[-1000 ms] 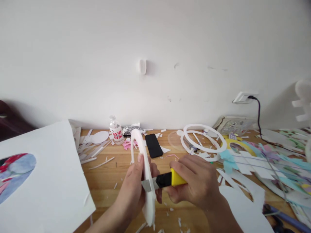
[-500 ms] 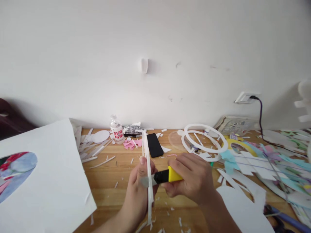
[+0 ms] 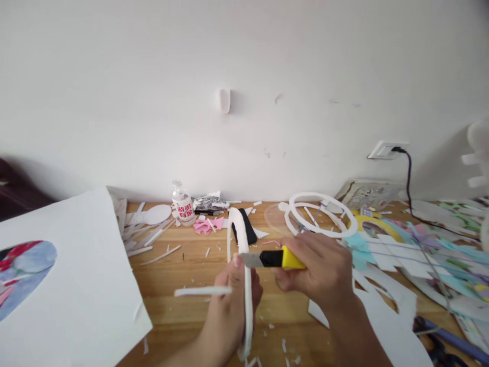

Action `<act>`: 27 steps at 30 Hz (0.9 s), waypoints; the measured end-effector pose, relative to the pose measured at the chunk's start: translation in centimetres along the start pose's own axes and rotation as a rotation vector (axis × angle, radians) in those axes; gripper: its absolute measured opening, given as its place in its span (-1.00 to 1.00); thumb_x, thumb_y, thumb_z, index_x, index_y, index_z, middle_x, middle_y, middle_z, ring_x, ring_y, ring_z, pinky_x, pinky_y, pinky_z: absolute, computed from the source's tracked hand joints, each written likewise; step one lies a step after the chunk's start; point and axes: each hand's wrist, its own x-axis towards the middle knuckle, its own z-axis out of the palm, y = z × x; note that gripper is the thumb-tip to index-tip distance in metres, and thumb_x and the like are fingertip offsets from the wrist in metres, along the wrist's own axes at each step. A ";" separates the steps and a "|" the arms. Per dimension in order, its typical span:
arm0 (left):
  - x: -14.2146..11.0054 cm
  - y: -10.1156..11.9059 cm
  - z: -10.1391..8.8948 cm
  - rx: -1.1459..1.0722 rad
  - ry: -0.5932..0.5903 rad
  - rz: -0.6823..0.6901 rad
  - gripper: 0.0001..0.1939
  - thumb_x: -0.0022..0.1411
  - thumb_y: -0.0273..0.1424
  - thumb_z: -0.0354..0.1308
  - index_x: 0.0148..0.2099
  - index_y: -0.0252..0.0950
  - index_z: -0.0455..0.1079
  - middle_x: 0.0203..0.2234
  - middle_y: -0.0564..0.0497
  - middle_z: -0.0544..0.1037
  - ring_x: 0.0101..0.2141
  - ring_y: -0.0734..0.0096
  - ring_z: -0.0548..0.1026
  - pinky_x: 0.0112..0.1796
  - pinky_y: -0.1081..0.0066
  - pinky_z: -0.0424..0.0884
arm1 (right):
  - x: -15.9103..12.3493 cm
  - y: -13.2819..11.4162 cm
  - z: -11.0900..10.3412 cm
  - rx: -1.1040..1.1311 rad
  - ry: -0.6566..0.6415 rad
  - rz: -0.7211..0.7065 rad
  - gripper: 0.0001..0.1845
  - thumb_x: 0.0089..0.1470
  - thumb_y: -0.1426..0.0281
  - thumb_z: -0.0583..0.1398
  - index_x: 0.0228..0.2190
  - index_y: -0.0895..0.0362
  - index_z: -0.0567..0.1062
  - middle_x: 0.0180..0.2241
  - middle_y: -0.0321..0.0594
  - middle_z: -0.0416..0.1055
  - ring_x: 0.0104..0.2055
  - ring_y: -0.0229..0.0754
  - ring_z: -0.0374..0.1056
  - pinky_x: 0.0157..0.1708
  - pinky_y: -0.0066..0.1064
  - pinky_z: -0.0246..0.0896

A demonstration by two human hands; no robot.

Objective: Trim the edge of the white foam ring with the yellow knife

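My left hand point(image 3: 229, 300) grips a white foam ring point(image 3: 247, 306), held upright and seen nearly edge-on. My right hand point(image 3: 319, 270) is closed around the yellow handle of a utility knife point(image 3: 271, 258). Its blade points left, with the tip at the ring's edge near my left thumb. A thin white offcut strip point(image 3: 202, 291) shows level across my left hand; whether it touches the hand I cannot tell. Behind the ring, a black phone point(image 3: 250, 232) lies partly hidden on the wooden table point(image 3: 164, 278).
At left lies a large white board point(image 3: 95, 306) with an oval picture. A plastic bottle point(image 3: 183, 206) and pink scraps point(image 3: 208, 226) sit near the wall. Two white rings point(image 3: 349, 229), yellow tape point(image 3: 385, 229), coloured scraps and scissors point(image 3: 439, 344) are at right.
The ring has turned slightly, showing its curved top. My right hand and the knife have moved up and right. A loose white strip now appears by my left hand.
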 end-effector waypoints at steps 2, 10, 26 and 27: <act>0.1 -0.3 0.2 0.050 -0.008 0.001 -0.37 0.09 0.19 0.15 -0.56 -0.23 0.05 -0.78 0.25 0.03 -0.73 0.67 -0.03 -0.69 0.56 -0.06 | -0.1 0.3 -0.6 0.018 0.010 0.011 -0.58 0.22 0.05 0.11 -0.38 0.16 0.45 -0.58 -0.25 0.34 -0.51 -0.25 0.23 -0.45 -0.37 0.07; -0.1 0.7 -1.3 0.128 0.049 -0.007 -0.53 0.20 0.11 0.10 -0.31 -0.22 0.25 -0.79 0.23 0.28 -0.82 0.58 0.14 -0.75 0.56 0.01 | 0.5 -1.0 -0.8 0.075 -0.055 -0.070 -0.67 0.14 0.12 0.18 -0.38 0.15 0.42 -0.56 -0.25 0.37 -0.50 -0.23 0.27 -0.46 -0.36 0.09; -0.4 1.6 -0.9 0.214 0.046 0.112 -0.40 0.22 0.18 -0.03 -0.51 -0.26 0.16 -0.72 0.18 0.16 -0.76 0.65 0.05 -0.73 0.55 -0.01 | 0.8 -1.9 -0.1 0.102 -0.096 -0.101 -0.56 0.20 0.04 0.09 -0.45 0.14 0.42 -0.62 -0.29 0.26 -0.53 -0.25 0.20 -0.47 -0.37 0.03; -0.4 1.7 -0.9 0.233 0.055 0.114 -0.41 0.23 0.17 -0.03 -0.51 -0.26 0.16 -0.72 0.18 0.16 -0.76 0.65 0.05 -0.72 0.54 -0.02 | 0.8 -1.7 -0.1 0.088 -0.096 -0.101 -0.57 0.19 0.04 0.10 -0.44 0.15 0.43 -0.62 -0.29 0.27 -0.53 -0.24 0.20 -0.47 -0.37 0.03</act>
